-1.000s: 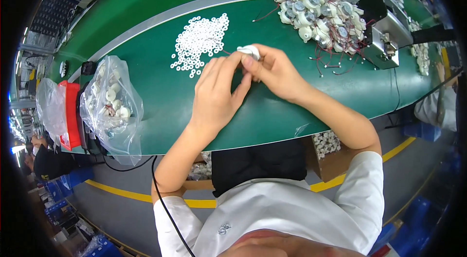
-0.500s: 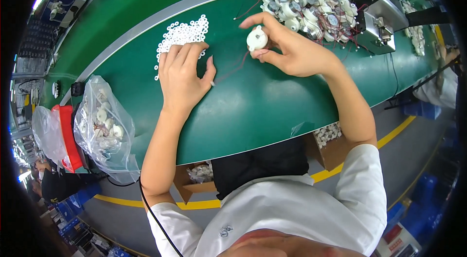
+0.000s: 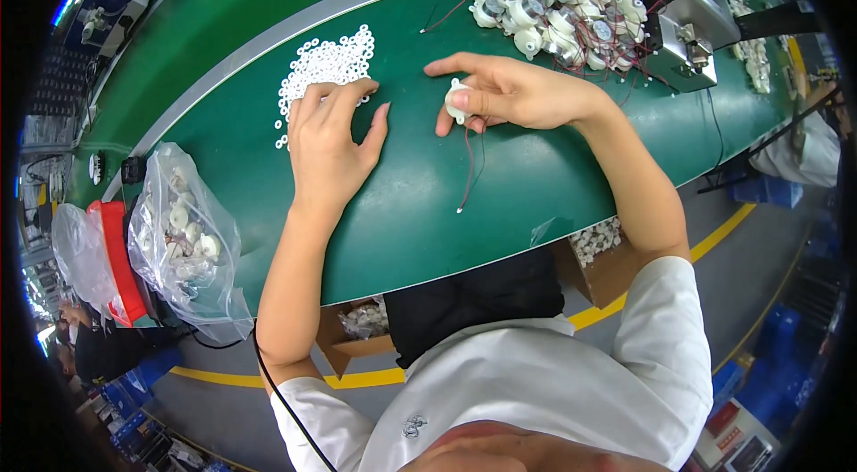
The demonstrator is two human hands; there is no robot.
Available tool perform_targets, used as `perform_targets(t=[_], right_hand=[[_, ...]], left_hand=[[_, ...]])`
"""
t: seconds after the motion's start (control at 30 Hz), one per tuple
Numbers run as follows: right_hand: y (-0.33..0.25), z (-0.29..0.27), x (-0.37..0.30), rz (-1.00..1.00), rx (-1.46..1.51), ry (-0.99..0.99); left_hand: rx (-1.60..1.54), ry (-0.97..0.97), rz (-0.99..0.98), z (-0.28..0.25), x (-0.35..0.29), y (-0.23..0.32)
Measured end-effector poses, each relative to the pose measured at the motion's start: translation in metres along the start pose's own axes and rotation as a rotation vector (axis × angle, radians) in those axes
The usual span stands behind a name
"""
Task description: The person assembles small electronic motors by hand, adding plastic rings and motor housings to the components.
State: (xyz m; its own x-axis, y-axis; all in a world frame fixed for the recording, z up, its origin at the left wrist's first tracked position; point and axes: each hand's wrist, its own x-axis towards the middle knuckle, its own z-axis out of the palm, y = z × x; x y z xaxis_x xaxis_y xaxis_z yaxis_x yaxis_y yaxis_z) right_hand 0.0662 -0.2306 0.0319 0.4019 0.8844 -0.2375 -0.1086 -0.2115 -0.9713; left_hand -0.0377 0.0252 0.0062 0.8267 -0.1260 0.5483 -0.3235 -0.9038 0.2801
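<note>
My right hand (image 3: 509,95) pinches a small white motor (image 3: 456,101) between thumb and fingers, its index finger stretched out to the left. From the motor two thin wires, one red and one dark, dangle over the green tabletop (image 3: 420,231) to a small white plug (image 3: 460,210). My left hand (image 3: 332,137) rests at the near edge of a pile of small white rings (image 3: 328,63). Its fingers bend onto the rings while the thumb stands apart, and nothing shows in its grasp; the fingertips partly hide the rings beneath.
Many similar motors with red wires lie in a heap (image 3: 562,12) at the far right, beside a metal fixture (image 3: 683,43). A clear plastic bag (image 3: 183,231) of white parts sits at the left, next to a red bin (image 3: 123,262). Cardboard boxes (image 3: 596,280) stand below the table edge.
My right hand has turned the motor from face-on to edge-on. Its wires now hang toward me instead of stretching to my left thumb; the left hand has let the plug go.
</note>
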Motion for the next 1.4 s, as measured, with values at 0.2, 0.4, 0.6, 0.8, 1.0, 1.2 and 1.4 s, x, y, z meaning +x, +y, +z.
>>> perform_targets(t=[0.2,0.4,0.6,0.8,1.0,1.2,1.4], right_hand=[[0.009,-0.009,0.008,-0.146,-0.115,0.094],[0.012,0.002,0.018,-0.192,-0.11,0.306],[0.015,0.006,0.018,-0.12,-0.378,0.472],[0.02,0.008,0.026,-0.182,-0.457,0.477],[0.023,0.015,0.035,-0.17,-0.394,0.566],[0.013,0.025,0.042,-0.179,-0.547,0.665],[0.014,0.024,0.046,-0.18,-0.573,0.651]], left_hand=[[-0.142,0.025,0.022,0.005,0.007,0.011],[-0.125,-0.025,-0.064,0.016,0.009,0.009],[-0.248,-0.056,-0.031,0.02,0.01,0.011],[-0.306,-0.022,-0.052,0.019,0.008,0.012],[-0.278,0.002,-0.061,0.024,0.01,0.022],[-0.324,0.028,-0.099,0.032,0.008,0.023],[-0.308,0.04,-0.079,0.036,0.011,0.022]])
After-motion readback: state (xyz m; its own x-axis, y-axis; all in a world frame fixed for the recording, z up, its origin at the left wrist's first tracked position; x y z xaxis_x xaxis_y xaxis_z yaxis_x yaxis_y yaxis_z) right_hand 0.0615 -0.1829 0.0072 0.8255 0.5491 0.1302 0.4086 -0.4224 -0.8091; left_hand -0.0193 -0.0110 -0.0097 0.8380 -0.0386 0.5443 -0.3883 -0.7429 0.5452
